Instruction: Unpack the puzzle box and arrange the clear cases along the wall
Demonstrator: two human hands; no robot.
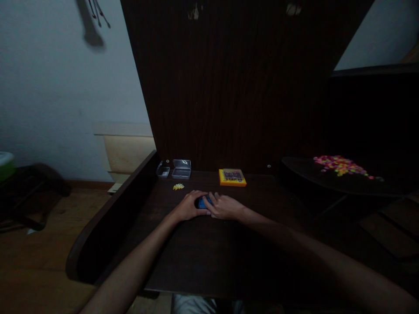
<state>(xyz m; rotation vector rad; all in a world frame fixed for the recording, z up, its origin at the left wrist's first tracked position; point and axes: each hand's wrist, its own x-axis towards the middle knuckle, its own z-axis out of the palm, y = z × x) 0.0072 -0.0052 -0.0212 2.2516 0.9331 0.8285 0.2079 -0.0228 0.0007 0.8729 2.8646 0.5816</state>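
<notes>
A small, flat blue object (204,202) with a dark left edge lies between my hands at the middle of the table; its kind is not clear in the dim light. My left hand (190,206) curves around its left side, thumb at the near edge and fingers at the far edge. From the right, my right hand (225,206) rests on it with bent fingers, hiding its right part. Beyond my left hand is a little pile of yellow and whitish pieces (178,186). A yellow-orange box (232,177) with a dark picture panel lies past my right hand.
Two clear plastic cases with raised lids, a small one (163,172) and a larger one (181,170), stand at the back left. A tall dark panel (222,96) closes the table's back. Many colourful small pieces (342,165) are heaped on a dark surface at right.
</notes>
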